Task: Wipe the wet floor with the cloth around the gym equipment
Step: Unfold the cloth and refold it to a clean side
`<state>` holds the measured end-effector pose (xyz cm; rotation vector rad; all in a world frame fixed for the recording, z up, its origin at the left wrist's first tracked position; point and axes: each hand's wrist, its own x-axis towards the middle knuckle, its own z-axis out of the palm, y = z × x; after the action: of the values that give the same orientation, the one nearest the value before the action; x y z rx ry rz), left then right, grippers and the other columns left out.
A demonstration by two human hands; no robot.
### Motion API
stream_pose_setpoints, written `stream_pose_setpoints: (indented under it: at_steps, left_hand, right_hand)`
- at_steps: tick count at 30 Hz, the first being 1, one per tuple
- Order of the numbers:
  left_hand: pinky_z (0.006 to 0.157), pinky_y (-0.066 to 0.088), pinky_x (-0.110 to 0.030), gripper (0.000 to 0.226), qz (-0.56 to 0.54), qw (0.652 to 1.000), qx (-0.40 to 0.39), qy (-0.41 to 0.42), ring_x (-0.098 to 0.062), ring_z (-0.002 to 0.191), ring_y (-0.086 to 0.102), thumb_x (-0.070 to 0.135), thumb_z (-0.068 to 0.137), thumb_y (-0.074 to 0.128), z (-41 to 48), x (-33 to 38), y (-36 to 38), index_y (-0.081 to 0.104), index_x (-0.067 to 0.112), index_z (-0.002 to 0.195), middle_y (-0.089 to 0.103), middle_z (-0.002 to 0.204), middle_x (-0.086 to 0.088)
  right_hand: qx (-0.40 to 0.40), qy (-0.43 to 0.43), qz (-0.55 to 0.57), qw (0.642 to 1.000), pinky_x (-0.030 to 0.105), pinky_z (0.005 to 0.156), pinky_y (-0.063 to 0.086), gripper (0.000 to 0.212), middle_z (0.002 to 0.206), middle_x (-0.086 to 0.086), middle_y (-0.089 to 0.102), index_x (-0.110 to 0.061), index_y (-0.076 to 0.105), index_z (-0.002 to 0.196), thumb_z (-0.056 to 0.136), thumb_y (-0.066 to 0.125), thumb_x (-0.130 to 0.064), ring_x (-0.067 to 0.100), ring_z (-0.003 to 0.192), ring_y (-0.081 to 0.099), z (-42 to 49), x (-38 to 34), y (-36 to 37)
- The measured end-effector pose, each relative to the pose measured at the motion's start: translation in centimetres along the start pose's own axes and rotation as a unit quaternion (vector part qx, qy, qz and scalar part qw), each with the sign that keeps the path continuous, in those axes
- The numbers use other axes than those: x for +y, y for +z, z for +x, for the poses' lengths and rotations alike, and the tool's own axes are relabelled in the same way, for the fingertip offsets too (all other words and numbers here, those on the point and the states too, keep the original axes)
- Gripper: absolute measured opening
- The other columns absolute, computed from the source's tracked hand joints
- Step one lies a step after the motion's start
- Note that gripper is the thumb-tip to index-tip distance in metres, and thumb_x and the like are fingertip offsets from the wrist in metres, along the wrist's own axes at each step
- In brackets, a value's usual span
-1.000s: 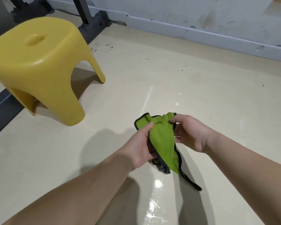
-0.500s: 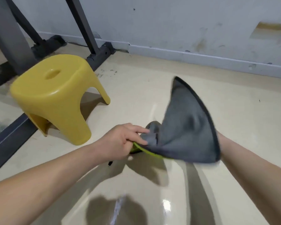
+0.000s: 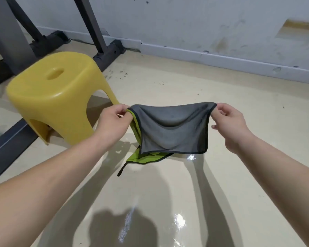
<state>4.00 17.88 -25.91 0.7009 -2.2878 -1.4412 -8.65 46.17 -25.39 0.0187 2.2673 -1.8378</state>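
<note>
1. While the cloth (image 3: 171,129) is held spread in the air above the wet floor (image 3: 185,202), one top corner is pinched by the left hand (image 3: 112,120) and the other by the right hand (image 3: 230,122); the hands are set well apart, each clamped on its corner between thumb and fingers.
2. The cloth is judged light and limp: its top edge sags between the two corners, the grey face hangs in soft folds, and a green layer with a dark hem droops below, a thin loop trailing from it.
3. It is not thought fragile or slippery, so any hold would serve; for wiping, however, it would better be bunched into a pad and pressed down under a palm than held by its corners.
4. Whether the cloth is damp cannot be told; if it is, more weight and some cling are to be expected.
5. How far the wet patch reaches is hard to make out: it is marked only by glare near the bottom of the view, and the arms' shadows lie across it.
6. The gym equipment (image 3: 107,52) is cut off by the top and left edges, so only dark posts and base bars are seen; part of one bar is hidden behind the yellow stool (image 3: 52,97).
7. Whether the trailing loop touches the floor cannot be determined.
</note>
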Motion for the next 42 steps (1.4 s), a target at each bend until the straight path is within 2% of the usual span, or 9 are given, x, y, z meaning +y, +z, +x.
stream_pose_setpoints:
  at_steps: [4, 12, 17, 21, 27, 29, 32, 38, 42]
  left_hand:
    - [0.062, 0.03, -0.035, 0.033, 0.128, 0.991, -0.041, -0.016, -0.022, 0.063, 0.04, 0.03, 0.096, 0.044, 0.3, 2.1, -0.4, 0.043, 0.014, 0.067, 0.046, 0.065, -0.003]
    - [0.082, 0.06, -0.044, 0.028, 0.003, 0.999, -0.035, 0.029, -0.018, 0.072, 0.069, 0.009, 0.096, 0.055, 1.2, 7.1, -2.0, 0.081, 0.019, 0.094, 0.078, 0.081, -0.007]
    - [0.096, 0.06, -0.046, 0.039, -0.017, 0.999, -0.043, 0.017, -0.011, 0.089, 0.07, -0.003, 0.092, 0.067, 1.5, 8.4, -2.8, 0.076, 0.02, 0.121, 0.079, 0.105, 0.002]
    - [0.098, 0.059, -0.047, 0.058, 0.038, 0.997, -0.065, 0.032, -0.011, 0.091, 0.065, -0.006, 0.087, 0.07, 1.4, 8.6, -3.1, 0.062, 0.013, 0.141, 0.069, 0.104, 0.002]
    - [0.064, 0.044, -0.027, 0.037, 0.169, 0.983, 0.002, 0.068, -0.012, 0.076, 0.059, 0.021, 0.08, 0.089, 1.0, 7.3, -1.8, 0.067, 0.022, 0.11, 0.064, 0.087, 0.004]
    - [0.076, 0.049, -0.029, 0.03, 0.22, 0.971, -0.009, 0.091, -0.02, 0.094, 0.065, 0.015, 0.089, 0.079, 1.4, 6.7, -1.7, 0.069, 0.019, 0.117, 0.07, 0.104, 0.0]
    - [0.097, 0.045, -0.033, 0.038, 0.326, 0.935, -0.061, 0.124, -0.028, 0.123, 0.059, 0.01, 0.096, 0.066, 1.7, 6.0, -1.7, 0.066, 0.014, 0.133, 0.066, 0.13, -0.005]
    - [0.069, 0.055, -0.035, 0.01, 0.415, 0.898, -0.093, 0.111, -0.023, 0.082, 0.065, 0.021, 0.084, 0.079, 1.4, 7.1, -2.6, 0.07, 0.022, 0.079, 0.069, 0.081, 0.003]
    - [0.053, 0.046, -0.032, 0.011, 0.337, 0.928, -0.159, 0.013, -0.022, 0.063, 0.054, 0.01, 0.077, 0.072, 0.9, 9.1, -4.2, 0.062, 0.013, 0.075, 0.062, 0.072, 0.0]
  right_hand:
    - [-0.006, -0.021, -0.02, 1.0, 0.029, 0.063, 0.038, 0.03, 0.06, -0.013, 0.051, -0.023, 0.058, 0.068, 0.097, 0.056, -0.031, 0.015, 0.062, 0.043, -0.6, -1.4, 0.5]
    - [-0.019, -0.023, 0.086, 0.996, 0.038, 0.075, 0.06, 0.022, 0.075, 0.011, 0.07, -0.01, 0.064, 0.095, 0.1, 0.046, -0.02, 0.026, 0.07, 0.065, -0.6, -4.7, -1.6]
    - [-0.021, -0.037, 0.064, 0.997, 0.043, 0.091, 0.058, 0.011, 0.099, 0.02, 0.077, -0.01, 0.067, 0.086, 0.091, 0.058, -0.006, 0.033, 0.096, 0.074, -0.7, -5.8, -3.2]
    - [0.009, -0.064, 0.025, 0.998, 0.04, 0.085, 0.057, 0.01, 0.085, 0.004, 0.07, -0.003, 0.072, 0.083, 0.087, 0.064, -0.009, 0.019, 0.081, 0.064, -0.4, -5.9, -4.2]
    - [-0.02, -0.036, -0.062, 0.997, 0.03, 0.076, 0.053, 0.037, 0.073, -0.005, 0.068, -0.027, 0.07, 0.112, 0.083, 0.079, -0.006, 0.019, 0.071, 0.064, -0.5, -4.2, -4.6]
    - [-0.069, -0.014, -0.118, 0.99, 0.03, 0.087, 0.056, 0.04, 0.084, -0.002, 0.072, -0.026, 0.071, 0.12, 0.086, 0.079, -0.008, 0.018, 0.082, 0.07, -0.6, -3.8, -4.7]
    - [-0.07, -0.036, -0.286, 0.955, 0.025, 0.065, 0.05, 0.009, 0.077, -0.001, 0.069, -0.02, 0.079, 0.093, 0.084, 0.081, -0.017, 0.016, 0.069, 0.061, -0.9, -3.5, -4.4]
    - [-0.001, -0.098, -0.388, 0.917, 0.026, 0.056, 0.046, 0.012, 0.072, -0.003, 0.068, -0.02, 0.072, 0.074, 0.077, 0.083, -0.017, 0.018, 0.068, 0.064, -1.4, -3.8, -3.5]
    - [-0.013, -0.109, -0.348, 0.931, 0.026, 0.052, 0.039, 0.011, 0.066, -0.002, 0.062, -0.01, 0.064, 0.072, 0.075, 0.074, -0.01, 0.019, 0.062, 0.055, -1.6, -6.2, -3.5]
